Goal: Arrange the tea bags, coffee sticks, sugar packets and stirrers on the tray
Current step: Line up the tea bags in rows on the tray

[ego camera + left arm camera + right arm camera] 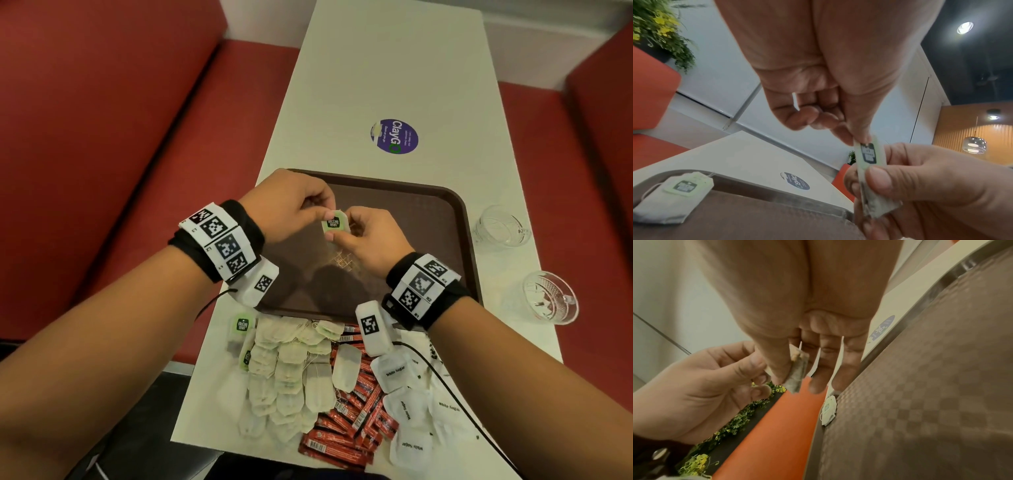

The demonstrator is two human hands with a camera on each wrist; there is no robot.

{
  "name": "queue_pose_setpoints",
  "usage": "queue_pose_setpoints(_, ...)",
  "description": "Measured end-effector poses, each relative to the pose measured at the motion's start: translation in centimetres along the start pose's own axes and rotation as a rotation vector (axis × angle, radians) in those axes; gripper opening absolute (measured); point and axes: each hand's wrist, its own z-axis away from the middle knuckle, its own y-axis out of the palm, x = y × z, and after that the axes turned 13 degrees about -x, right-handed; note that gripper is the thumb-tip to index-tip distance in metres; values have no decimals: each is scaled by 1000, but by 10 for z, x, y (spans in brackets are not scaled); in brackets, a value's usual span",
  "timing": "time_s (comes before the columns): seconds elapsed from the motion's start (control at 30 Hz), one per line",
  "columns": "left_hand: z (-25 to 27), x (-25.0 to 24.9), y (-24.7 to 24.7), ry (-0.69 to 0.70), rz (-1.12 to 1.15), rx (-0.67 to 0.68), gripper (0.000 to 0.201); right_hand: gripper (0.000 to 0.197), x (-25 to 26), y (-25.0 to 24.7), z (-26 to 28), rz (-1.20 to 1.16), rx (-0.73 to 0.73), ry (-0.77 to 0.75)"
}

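One tea bag (672, 193) on tray (777, 211)

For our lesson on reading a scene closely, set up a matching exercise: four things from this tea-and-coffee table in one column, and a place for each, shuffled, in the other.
Things
1. held tea bag
2. red coffee sticks
3. glass cups
4. round purple sticker

Places
A. on the table beyond the tray
B. on the table right of the tray
C. pinched between left hand and right hand, above the tray
D. piled on the near end of the table, between the tea bags and the sugar packets

Pairs: 1-C, 2-D, 3-B, 4-A
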Motion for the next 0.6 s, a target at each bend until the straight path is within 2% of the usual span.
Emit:
queue_pose_setpoints(0.13,1,7,-2,-16,27,-28,3,16,-2,3,0,-7,6,26)
queue_pose_setpoints(0.27,-13,31,-14,-130,-7,-166,4,46,-16,1,9,9,152,56)
queue_pose_setpoints(0.33,-23,51,-18,-176,-167,-113,5,46,-21,-2,15,71,278,65)
queue_pose_setpoints(0.4,-31,70,-16,-235,-319,27,3,44,-25,-3,22,143,381,56)
queue_pose_setpoints(0.47,-38,87,-11,-284,-380,150,3,44,-26,-4,29,231,464,39)
queue_pose_setpoints(0.53,-44,98,-3,-310,-382,197,3,45,-26,-2,35,297,558,17)
queue_pose_setpoints(0.6,-51,105,5,-322,-388,180,6,47,-28,-1,41,355,632,-3)
